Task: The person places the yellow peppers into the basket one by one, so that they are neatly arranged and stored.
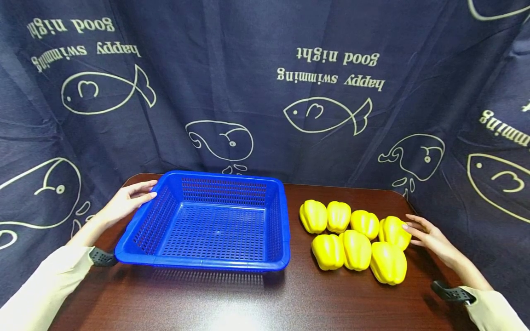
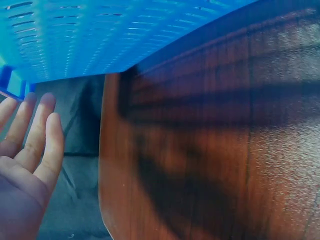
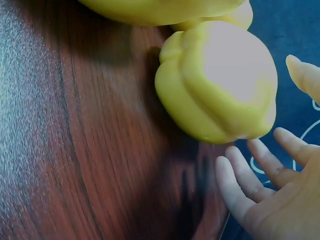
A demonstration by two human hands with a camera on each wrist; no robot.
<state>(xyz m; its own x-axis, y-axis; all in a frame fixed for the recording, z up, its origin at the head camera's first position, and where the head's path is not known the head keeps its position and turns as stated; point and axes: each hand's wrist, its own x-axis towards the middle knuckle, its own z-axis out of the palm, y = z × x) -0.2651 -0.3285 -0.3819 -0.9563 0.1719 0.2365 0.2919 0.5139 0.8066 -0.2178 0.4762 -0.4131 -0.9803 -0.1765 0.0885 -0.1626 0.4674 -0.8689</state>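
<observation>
A blue plastic basket (image 1: 198, 264) with perforated walls stands on the left half of the table, nothing inside it. My left hand (image 1: 126, 201) is at the basket's far left rim, its fingertips right at the edge and the fingers loosely extended. In the left wrist view those fingers (image 2: 36, 142) reach up to a corner of the basket. Several yellow bell peppers lie in two rows to the basket's right. Beside the rightmost pepper of the back row (image 1: 393, 232) is my right hand (image 1: 432, 240), fingers spread, fingertips close to the pepper's side.
The dark brown wooden table (image 1: 323, 299) has rounded back corners. Behind it and at both sides hangs a dark blue curtain (image 1: 256, 78) with fish drawings and lettering. Nearest the front right is another yellow bell pepper (image 1: 388, 264).
</observation>
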